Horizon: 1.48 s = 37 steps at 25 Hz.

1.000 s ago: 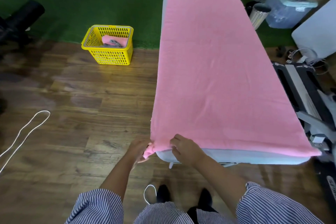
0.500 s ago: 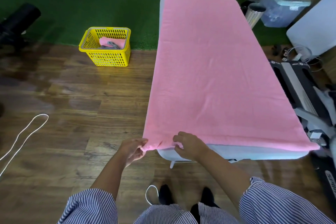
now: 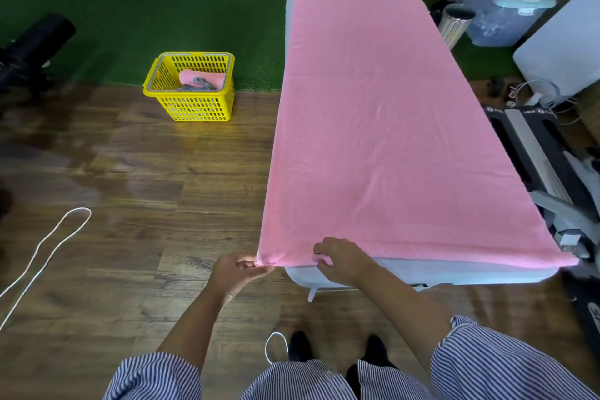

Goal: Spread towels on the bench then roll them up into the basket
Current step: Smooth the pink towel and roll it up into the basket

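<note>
Both grips pinch the pink towel [image 3: 383, 140]: left hand [image 3: 238, 273] at its corner, right hand [image 3: 341, 258] along its near edge.

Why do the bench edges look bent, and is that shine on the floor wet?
Head view: the wide-angle lens bows the bench and towel edges outward; the pale patches on the floor look like glare, though wet or dry cannot be told; focus is fairly sharp throughout.

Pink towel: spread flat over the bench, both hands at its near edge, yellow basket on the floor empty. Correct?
Not quite: the yellow basket isn't empty. The head view shows a pink roll and something grey inside. The pink towel does cover the bench, with left hand and right hand at its near edge.
</note>
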Available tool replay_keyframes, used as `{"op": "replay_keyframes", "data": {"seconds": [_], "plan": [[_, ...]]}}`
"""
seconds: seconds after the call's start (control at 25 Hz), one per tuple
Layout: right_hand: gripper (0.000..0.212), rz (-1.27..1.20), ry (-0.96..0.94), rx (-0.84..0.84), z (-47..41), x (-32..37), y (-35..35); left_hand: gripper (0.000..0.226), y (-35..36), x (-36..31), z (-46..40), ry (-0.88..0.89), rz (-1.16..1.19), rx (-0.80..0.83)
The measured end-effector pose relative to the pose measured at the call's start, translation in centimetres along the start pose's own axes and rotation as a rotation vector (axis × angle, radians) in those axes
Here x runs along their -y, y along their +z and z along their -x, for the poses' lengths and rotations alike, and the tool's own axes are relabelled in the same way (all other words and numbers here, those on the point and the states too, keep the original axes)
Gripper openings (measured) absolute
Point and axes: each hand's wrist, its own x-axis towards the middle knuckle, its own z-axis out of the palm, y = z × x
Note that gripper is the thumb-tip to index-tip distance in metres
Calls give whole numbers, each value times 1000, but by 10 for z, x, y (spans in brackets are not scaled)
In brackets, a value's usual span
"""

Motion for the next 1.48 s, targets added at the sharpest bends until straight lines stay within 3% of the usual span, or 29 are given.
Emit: {"op": "replay_keyframes", "data": {"seconds": [0.2,0.4,0.44,0.56,0.68,0.88,1.08,1.28,1.48], "plan": [[24,35,-18,10,0,0,-1,50,-10,-5,-6,26,42,-26],[24,56,-41,9,0,1,1,18,-7,-7,-4,-38,311,-26],[24,56,-45,6,0,1,0,14,-6,-7,-3,-22,279,-51],[23,49,-59,6,2,1,0,34,-1,-5,-3,40,248,-73],[23,15,-81,19,2,-2,-1,21,4,-5,-2,63,237,-53],[27,-30,-91,23,6,-6,-1,25,4,-21,5,217,80,-36],[29,-38,-95,2,7,-2,3,14,4,-19,15,194,11,51],[23,-138,-77,14,8,-3,3,58,-1,-4,14,185,-79,101],[22,-142,-42,-1,8,-2,6,27,15,-5,16,255,-134,-88]]}}
